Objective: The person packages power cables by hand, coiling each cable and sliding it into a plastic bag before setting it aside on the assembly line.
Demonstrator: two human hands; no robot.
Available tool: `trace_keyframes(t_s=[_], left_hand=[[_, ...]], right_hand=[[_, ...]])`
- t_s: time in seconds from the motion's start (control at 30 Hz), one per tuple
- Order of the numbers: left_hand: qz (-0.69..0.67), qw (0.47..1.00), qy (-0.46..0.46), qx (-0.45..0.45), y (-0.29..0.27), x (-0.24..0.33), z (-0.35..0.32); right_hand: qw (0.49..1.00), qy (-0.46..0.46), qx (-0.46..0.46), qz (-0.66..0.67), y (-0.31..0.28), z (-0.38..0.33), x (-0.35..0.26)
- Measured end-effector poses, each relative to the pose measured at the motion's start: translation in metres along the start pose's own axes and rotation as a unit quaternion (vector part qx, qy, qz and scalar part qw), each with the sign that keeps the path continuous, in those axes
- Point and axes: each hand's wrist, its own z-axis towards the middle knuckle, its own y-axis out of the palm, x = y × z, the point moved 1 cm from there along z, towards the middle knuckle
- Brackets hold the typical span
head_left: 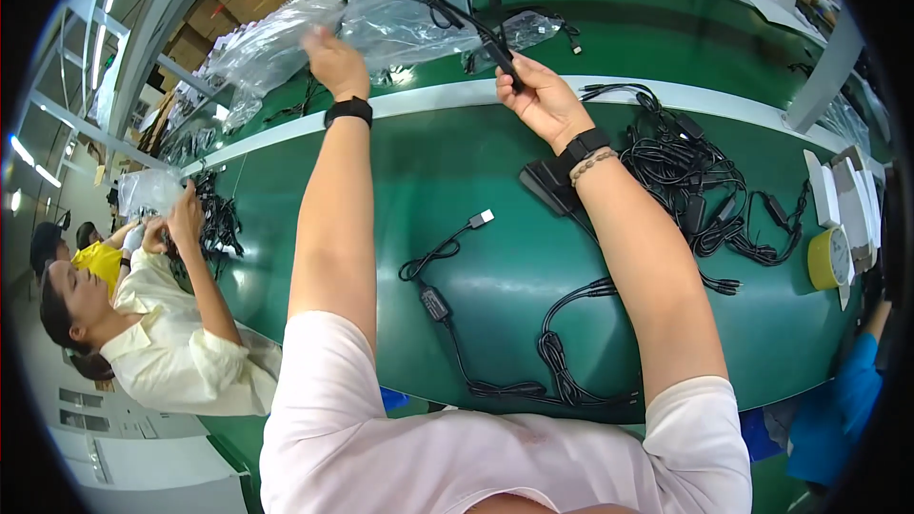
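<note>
My right hand [545, 100] is closed on a coiled black cable [433, 2], raised above the white rail; one of its ends points up beside the coil. My left hand [337, 67] reaches toward the clear plastic bags [286, 33] on the shelf beyond the rail. Motion smears its fingers, so whether they touch the plastic is unclear. On the green table below lies a black USB cable [461, 362] with a small inline box [435, 303] and a white-tipped USB plug [482, 218]. Under my right wrist sits a flat black object [547, 188], partly hidden.
Right of my right forearm is a tangled pile of black cables [681, 167]. A yellow tape roll [828, 258] stands by white cardboard pieces [847, 195] near a grey post [828, 76]. A co-worker in pale yellow [181, 352] handles plastic beside more cables [217, 214] at left.
</note>
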Motion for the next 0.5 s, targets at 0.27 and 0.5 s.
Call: trace_keyframes(t_s=[0.27,0.5], left_hand=[[0.073,0.943,-0.057,-0.321,0.002,-0.024,-0.036],[-0.243,0.868,-0.305,-0.308,-0.123,0.024,-0.045]], right_hand=[[0.999,-0.005,0.031,0.015,-0.005,0.001,0.001],[0.998,0.048,0.006,-0.047,0.016,-0.002,0.017]])
